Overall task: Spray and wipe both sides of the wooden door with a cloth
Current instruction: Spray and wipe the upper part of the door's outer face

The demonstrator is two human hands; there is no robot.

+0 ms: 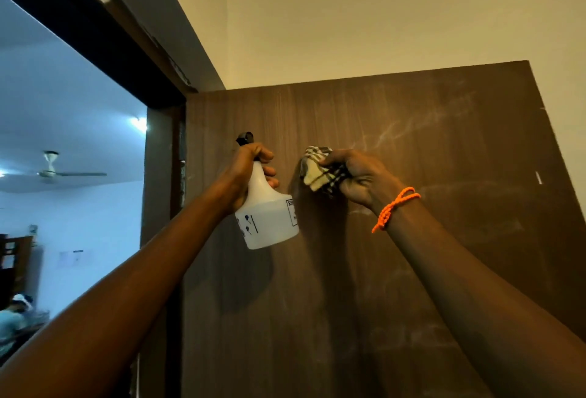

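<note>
Dim, warm yellowish light falls on the wooden door [396, 175], where the spray bottle [269, 217] casts a soft shadow, while the doorway [63, 144] glows cool blue (wide-angle bending at the edges).

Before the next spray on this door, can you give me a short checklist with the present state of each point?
1. Spray bottle held firmly: ok, the left hand grips its neck with fingers at the trigger.
2. Nozzle aimed at the wooden door: cannot tell, the dark spray head is partly hidden by the hand.
3. Liquid left in the bottle: cannot tell, the level is not clear.
4. Cloth ready: ok, the right hand holds it bunched up against the door.
5. Door face clean: not ok, pale streaks show on the upper right part.
6. Other side of the door done: cannot tell, it is out of sight.
</note>
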